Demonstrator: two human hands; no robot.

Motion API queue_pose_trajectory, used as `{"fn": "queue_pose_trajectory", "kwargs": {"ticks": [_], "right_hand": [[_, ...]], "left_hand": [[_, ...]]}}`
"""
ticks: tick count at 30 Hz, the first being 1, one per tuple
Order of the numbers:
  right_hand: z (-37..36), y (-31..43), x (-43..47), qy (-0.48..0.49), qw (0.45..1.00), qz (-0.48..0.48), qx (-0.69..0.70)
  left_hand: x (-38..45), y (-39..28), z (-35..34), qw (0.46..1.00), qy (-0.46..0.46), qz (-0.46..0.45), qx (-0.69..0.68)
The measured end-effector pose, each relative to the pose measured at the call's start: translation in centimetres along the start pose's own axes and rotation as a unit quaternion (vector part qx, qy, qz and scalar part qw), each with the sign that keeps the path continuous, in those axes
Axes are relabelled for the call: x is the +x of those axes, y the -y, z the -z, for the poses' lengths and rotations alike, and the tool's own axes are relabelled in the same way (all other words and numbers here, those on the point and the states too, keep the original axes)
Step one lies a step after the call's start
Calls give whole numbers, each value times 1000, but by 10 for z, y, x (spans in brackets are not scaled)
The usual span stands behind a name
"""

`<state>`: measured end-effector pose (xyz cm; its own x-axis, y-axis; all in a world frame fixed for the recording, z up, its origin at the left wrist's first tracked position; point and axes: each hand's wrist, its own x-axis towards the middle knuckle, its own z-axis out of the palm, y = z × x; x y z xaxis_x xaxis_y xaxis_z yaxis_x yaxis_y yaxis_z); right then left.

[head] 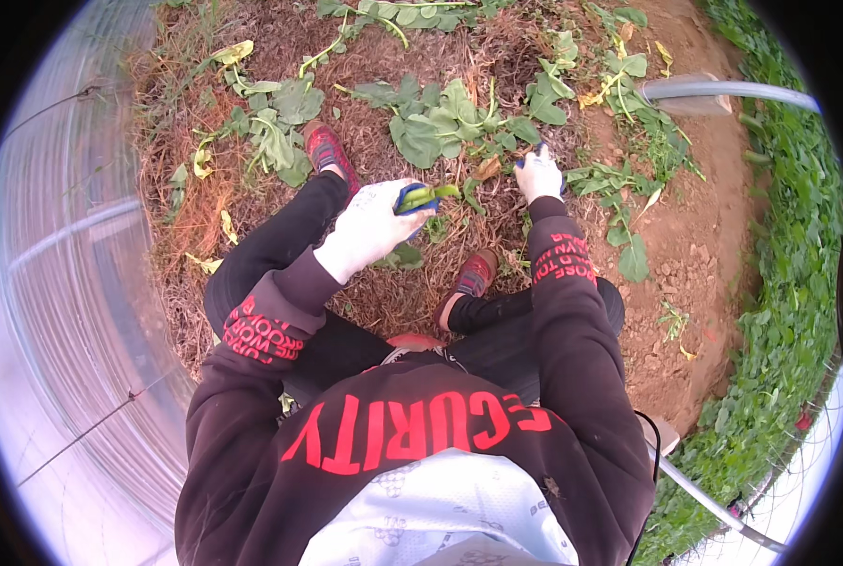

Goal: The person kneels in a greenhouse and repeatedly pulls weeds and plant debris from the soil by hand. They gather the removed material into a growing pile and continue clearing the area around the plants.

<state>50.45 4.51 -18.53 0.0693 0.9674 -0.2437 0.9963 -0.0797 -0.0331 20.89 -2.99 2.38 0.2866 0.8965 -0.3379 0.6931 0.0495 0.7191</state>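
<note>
My left hand (386, 219), in a white glove with a blue coated palm, is closed around a few green plant stems (421, 198) whose ends stick out past the fingers. To the right, my right hand (539, 173), gloved alike, reaches down at the lower right edge of the cut leafy greens (446, 124) on the ground; its fingers are mostly hidden, so its grip cannot be made out. Further leafy stems (616, 184) lie just right of that hand.
Dry straw and plant litter (393, 297) cover the ground around my red shoes (474, 272). Clear plastic sheeting (89, 283) rises at left. Bare soil (690, 283), a metal hoop pipe (732, 88) and a dense green plant row (789, 304) stand at right.
</note>
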Motion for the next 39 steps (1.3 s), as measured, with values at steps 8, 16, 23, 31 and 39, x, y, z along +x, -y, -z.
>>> {"fn": "queue_pose_trajectory", "kwargs": {"ticks": [8,16,23,31,39], "right_hand": [[-40,13,47,100,963,193,-160],[-4,11,18,83,983,161,2],[74,51,-47,267,749,78,602],[112,100,-124,395,518,160,742],[39,62,-35,299,591,-11,749]], "left_hand": [[0,9,0,998,30,-8,-50],[-2,5,0,1000,15,-15,-7],[11,30,-17,985,-119,-10,-128],[16,38,-16,996,-29,36,-78],[2,26,-9,995,-99,22,-24]]}}
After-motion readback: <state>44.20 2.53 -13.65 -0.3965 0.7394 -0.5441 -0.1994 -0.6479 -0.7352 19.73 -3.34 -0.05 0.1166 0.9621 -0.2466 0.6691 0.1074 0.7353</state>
